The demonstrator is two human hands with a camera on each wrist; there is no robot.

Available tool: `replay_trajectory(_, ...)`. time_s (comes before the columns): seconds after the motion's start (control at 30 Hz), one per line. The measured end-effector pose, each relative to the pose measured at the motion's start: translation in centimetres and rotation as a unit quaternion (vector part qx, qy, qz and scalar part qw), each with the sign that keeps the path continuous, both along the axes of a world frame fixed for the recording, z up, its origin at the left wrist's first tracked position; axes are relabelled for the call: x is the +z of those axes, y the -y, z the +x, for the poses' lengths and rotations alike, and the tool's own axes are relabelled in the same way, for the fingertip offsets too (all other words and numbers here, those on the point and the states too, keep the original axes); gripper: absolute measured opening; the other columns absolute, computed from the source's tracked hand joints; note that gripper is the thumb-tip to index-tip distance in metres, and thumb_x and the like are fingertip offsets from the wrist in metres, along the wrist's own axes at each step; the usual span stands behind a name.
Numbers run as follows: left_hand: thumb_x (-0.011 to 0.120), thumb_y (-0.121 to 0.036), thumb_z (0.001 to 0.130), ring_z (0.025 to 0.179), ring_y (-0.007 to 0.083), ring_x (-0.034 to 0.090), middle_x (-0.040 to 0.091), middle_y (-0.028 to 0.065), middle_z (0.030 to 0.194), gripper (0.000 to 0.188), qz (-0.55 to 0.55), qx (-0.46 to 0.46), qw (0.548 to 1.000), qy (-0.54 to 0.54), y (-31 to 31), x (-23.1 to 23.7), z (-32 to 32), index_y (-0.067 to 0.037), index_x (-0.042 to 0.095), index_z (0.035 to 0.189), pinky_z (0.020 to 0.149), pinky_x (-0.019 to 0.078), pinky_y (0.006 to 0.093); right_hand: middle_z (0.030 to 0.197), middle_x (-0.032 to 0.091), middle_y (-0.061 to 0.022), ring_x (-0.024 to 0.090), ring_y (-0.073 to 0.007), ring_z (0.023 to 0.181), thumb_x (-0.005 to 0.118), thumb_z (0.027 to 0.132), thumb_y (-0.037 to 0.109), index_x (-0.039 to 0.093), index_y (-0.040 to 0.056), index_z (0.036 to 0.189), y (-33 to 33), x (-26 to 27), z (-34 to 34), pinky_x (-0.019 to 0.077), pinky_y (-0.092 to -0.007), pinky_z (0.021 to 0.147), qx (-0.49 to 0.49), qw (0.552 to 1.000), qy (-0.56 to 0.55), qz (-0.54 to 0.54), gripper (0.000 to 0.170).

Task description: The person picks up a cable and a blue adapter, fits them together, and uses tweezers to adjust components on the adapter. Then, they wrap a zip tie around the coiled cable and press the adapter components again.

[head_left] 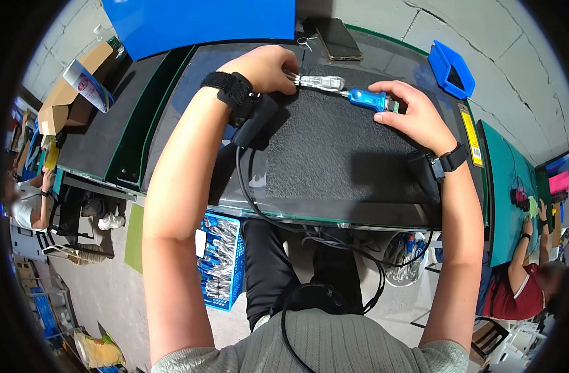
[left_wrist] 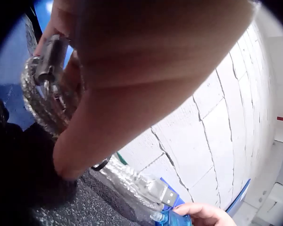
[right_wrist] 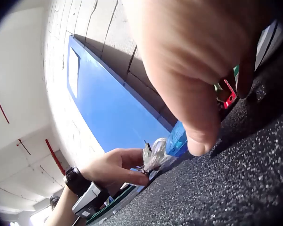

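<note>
A coiled silver USB cable (head_left: 321,82) with a clear jacket lies across the top of a dark textured mat (head_left: 334,155). My left hand (head_left: 265,67) grips the left end of the coil, loops showing between thumb and fingers in the left wrist view. At the cable's other end is a translucent blue connector housing (head_left: 366,98). My right hand (head_left: 418,115) pinches it between thumb and fingers, close over the mat. A metal USB plug (left_wrist: 169,197) sticks out of the bundle near the blue housing. Part of the connector's far end is hidden behind my right hand.
A phone (head_left: 338,38) lies behind the mat, and a blue bin (head_left: 451,68) stands at the back right. To the left are a spray can (head_left: 88,86) and a cardboard box (head_left: 55,118). Below the table edge, a blue basket (head_left: 236,273) holds several similar cables.
</note>
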State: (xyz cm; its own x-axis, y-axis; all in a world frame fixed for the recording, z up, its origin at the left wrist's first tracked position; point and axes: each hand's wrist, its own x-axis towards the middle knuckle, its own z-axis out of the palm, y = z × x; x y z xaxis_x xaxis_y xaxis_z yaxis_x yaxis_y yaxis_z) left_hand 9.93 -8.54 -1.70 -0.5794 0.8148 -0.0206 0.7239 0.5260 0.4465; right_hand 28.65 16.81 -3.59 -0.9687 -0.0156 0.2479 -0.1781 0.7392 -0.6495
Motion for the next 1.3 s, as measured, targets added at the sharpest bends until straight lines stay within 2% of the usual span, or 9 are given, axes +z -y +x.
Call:
replay_trajectory(0.13,0.080,-0.017,0.076,0.096,0.0286,0.065,0.067,0.0140,0.097,0.038,0.047,-0.012,0.995,-0.083,-0.7,0.0,-0.1,-0.002,0.069,0.109,0.087,0.0518,0.0376,0.110,0.065,-0.0099,0.062,-0.0265,0.107,0.079,0.074,0.011,0.065,0.0040,0.116,-0.3,0.4,0.1,0.0465,-0.0355,0.098,0.015,0.997,-0.047,0.059,0.045)
replay_trajectory(0.2,0.081,-0.016,0.077,0.092,0.0289,0.066,0.067,0.0143,0.096,0.033,0.135,-0.025,0.980,-0.141,-0.7,0.0,0.0,-0.002,0.069,0.104,0.084,0.0520,0.0375,0.112,0.065,-0.0105,0.061,-0.0278,0.108,0.079,0.073,0.009,0.064,0.0037,0.114,-0.4,0.7,0.3,0.0463,-0.0358,0.098,0.010,0.997,-0.058,0.056,0.044)
replay_trajectory(0.47,0.079,-0.021,0.079,0.094,0.0282,0.071,0.074,0.0104,0.097,0.030,0.125,0.017,0.981,-0.144,-1.1,0.4,1.4,-0.008,0.069,0.104,0.081,0.0546,0.0388,0.110,0.067,-0.0111,0.063,-0.0289,0.107,0.079,0.073,0.010,0.064,0.0033,0.113,-0.3,1.5,0.8,0.0472,-0.0369,0.097,-0.017,0.996,-0.065,0.059,0.043)
replay_trajectory(0.53,0.080,-0.016,0.079,0.091,0.0279,0.069,0.072,0.0141,0.095,0.031,0.145,0.015,0.982,-0.122,-1.2,0.3,1.3,-0.001,0.065,0.102,0.081,0.0519,0.0356,0.110,0.067,-0.0111,0.063,-0.0289,0.106,0.078,0.074,0.011,0.064,0.0036,0.113,-0.6,1.4,0.7,0.0477,-0.0369,0.096,-0.010,0.995,-0.077,0.060,0.042)
replay_trajectory(1.0,0.078,-0.014,0.081,0.085,0.0254,0.065,0.068,0.0125,0.089,0.028,0.116,0.029,0.989,-0.086,-1.5,0.4,1.5,0.002,0.067,0.101,0.080,0.0505,0.0363,0.107,0.068,-0.0104,0.064,-0.0276,0.102,0.078,0.077,0.015,0.065,0.0051,0.114,-0.7,1.4,1.0,0.0493,-0.0370,0.092,0.008,0.994,-0.094,0.051,0.041)
replay_trajectory(1.1,0.078,-0.019,0.081,0.090,0.0317,0.069,0.072,0.0167,0.096,0.037,0.120,0.018,0.988,-0.096,-1.3,0.4,1.3,0.002,0.069,0.110,0.081,0.0536,0.0388,0.114,0.067,-0.0092,0.062,-0.0232,0.108,0.079,0.078,0.015,0.065,0.0033,0.117,-0.6,1.9,1.3,0.0460,-0.0342,0.098,-0.002,0.997,-0.063,0.045,0.043)
replay_trajectory(1.17,0.080,-0.016,0.081,0.087,0.0255,0.065,0.068,0.0131,0.095,0.032,0.154,0.005,0.982,-0.111,-1.3,-0.1,1.1,0.005,0.068,0.102,0.080,0.0509,0.0356,0.114,0.067,-0.0092,0.062,-0.0231,0.108,0.078,0.078,0.015,0.064,0.0031,0.118,-0.7,2.0,1.3,0.0459,-0.0341,0.098,-0.002,0.997,-0.053,0.050,0.044)
replay_trajectory(1.23,0.080,-0.016,0.080,0.088,0.0258,0.065,0.068,0.0132,0.096,0.033,0.149,0.000,0.984,-0.098,-1.4,0.2,1.4,0.005,0.068,0.103,0.080,0.0509,0.0354,0.115,0.066,-0.0093,0.062,-0.0229,0.108,0.077,0.078,0.015,0.063,0.0029,0.119,-0.8,1.9,1.4,0.0457,-0.0341,0.098,-0.002,0.998,-0.043,0.054,0.044)
replay_trajectory(1.3,0.082,-0.019,0.080,0.082,0.0215,0.063,0.067,0.0119,0.089,0.034,0.154,-0.024,0.986,-0.060,-1.4,0.4,1.7,0.004,0.068,0.101,0.076,0.0501,0.0336,0.108,0.067,-0.0108,0.063,-0.0265,0.101,0.074,0.078,0.015,0.062,0.0056,0.120,-1.1,1.7,1.6,0.0491,-0.0359,0.091,0.031,0.997,-0.036,0.056,0.044)
